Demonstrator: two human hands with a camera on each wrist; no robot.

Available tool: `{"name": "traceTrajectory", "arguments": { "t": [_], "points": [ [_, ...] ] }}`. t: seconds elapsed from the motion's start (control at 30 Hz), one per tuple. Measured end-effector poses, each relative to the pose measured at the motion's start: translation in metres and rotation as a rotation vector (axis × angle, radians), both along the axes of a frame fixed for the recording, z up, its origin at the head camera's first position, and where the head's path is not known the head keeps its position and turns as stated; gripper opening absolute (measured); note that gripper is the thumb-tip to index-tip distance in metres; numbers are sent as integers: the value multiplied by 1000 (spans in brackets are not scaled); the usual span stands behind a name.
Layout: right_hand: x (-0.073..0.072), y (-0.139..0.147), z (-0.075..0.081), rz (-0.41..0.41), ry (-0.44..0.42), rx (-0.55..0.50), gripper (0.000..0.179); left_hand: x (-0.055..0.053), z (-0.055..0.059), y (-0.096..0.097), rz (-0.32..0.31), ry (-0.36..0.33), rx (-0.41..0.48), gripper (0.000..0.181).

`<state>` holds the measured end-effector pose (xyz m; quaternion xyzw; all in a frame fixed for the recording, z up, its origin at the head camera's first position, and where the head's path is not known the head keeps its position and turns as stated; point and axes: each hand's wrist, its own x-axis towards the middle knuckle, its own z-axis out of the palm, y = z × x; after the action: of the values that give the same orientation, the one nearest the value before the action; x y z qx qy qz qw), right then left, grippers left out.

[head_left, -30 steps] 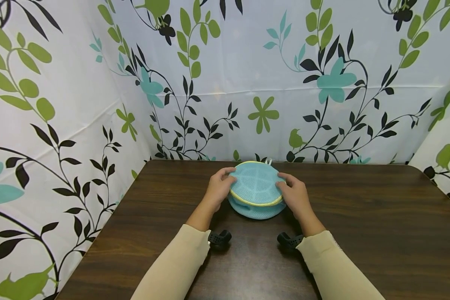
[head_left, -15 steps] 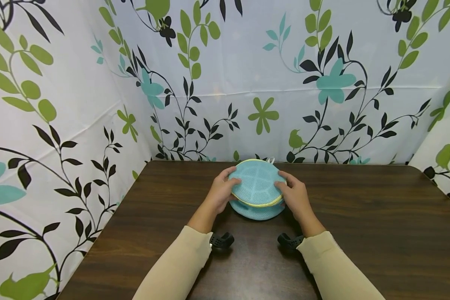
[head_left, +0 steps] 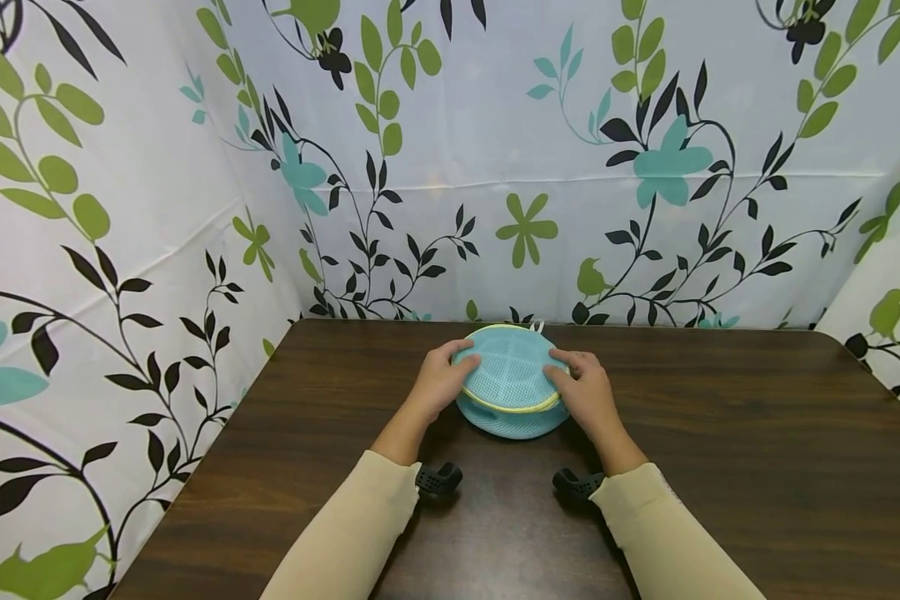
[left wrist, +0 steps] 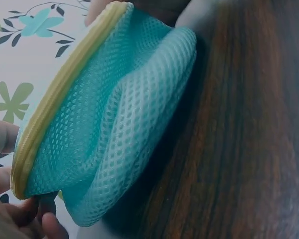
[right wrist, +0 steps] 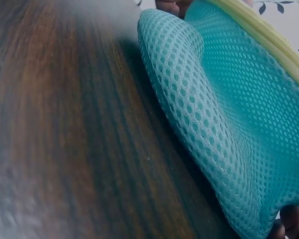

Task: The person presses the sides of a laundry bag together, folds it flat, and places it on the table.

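Note:
A round turquoise mesh laundry bag (head_left: 512, 371) with a yellow zipper rim stands partly collapsed on the table, a small white loop at its back edge. My left hand (head_left: 438, 379) grips its left rim, thumb on top and fingers below. On the opposite side my right hand (head_left: 587, 393) holds the right rim the same way. From the left wrist, the bag's folded side wall (left wrist: 134, 109) sags under the yellow zipper (left wrist: 65, 104), with fingertips curled beneath the rim. In the right wrist view the bulging mesh wall (right wrist: 194, 104) touches or nearly touches the wood.
The dark brown wooden table (head_left: 720, 450) extends to both sides of the bag. Behind it and at the left hangs a white cloth (head_left: 450, 150) printed with leaves, flowers and birds. Black wrist straps (head_left: 438, 480) sit by the beige sleeves (head_left: 352, 533).
Both hands keep hold of the bag. Its rim rose and shifted slightly right, then came back down left. The right hand's fingers have moved slightly inward on the rim.

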<state>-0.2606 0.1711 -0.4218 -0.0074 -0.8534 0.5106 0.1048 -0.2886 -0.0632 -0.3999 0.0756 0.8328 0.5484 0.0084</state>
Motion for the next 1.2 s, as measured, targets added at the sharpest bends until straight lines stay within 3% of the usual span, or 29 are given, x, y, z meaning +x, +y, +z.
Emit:
{"name": "traceTrajectory", "arguments": {
  "t": [0.1, 0.23, 0.47, 0.87, 1.2],
  "points": [
    [-1, 0, -1, 14, 48, 16, 43, 0, 2, 0, 11, 86, -122, 44],
    [-1, -1, -2, 37, 54, 45, 43, 0, 2, 1, -23, 140, -211, 46],
    [0, -2, -2, 69, 37, 83, 43, 2, 3, 1, -118, 120, -245, 51],
    [-1, 1, -4, 118, -12, 158, 46, 1, -2, 1, -189, 89, -360, 56],
    [-3, 3, -6, 151, -78, 233, 47, 3, -2, 2, -227, 22, -471, 58]
  ]
}}
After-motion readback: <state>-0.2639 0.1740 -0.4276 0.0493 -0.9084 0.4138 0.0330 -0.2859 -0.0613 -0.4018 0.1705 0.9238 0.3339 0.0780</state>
